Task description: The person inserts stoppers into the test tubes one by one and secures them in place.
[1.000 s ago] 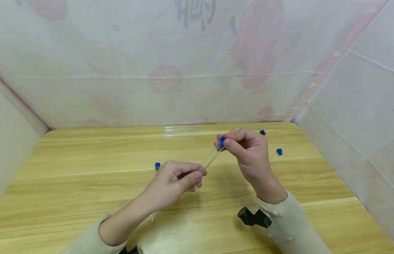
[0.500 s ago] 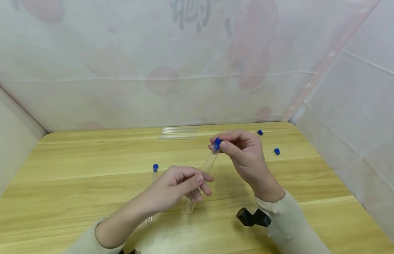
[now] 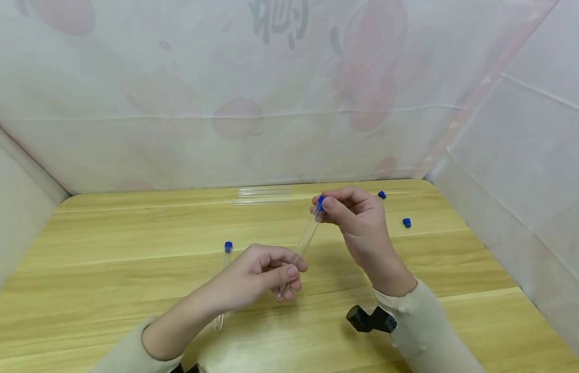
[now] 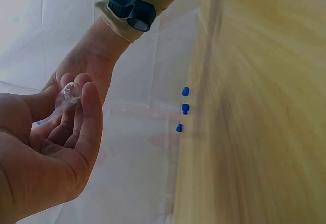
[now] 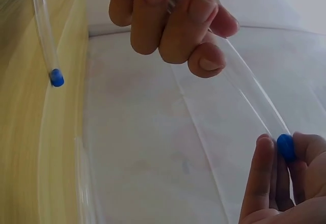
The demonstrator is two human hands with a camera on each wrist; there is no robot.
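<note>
Both hands' grips pinch one test tube (image 3: 304, 243) (midair, bare table (image 3: 130, 228) left).

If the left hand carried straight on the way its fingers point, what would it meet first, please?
Probably the right hand, which pinches the blue cap of the clear plastic tube that the left hand holds; depth is uncertain.

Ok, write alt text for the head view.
Two hands hold a clear test tube above a wooden table: the right hand pinches its blue cap, the left hand grips its rounded end.
</note>
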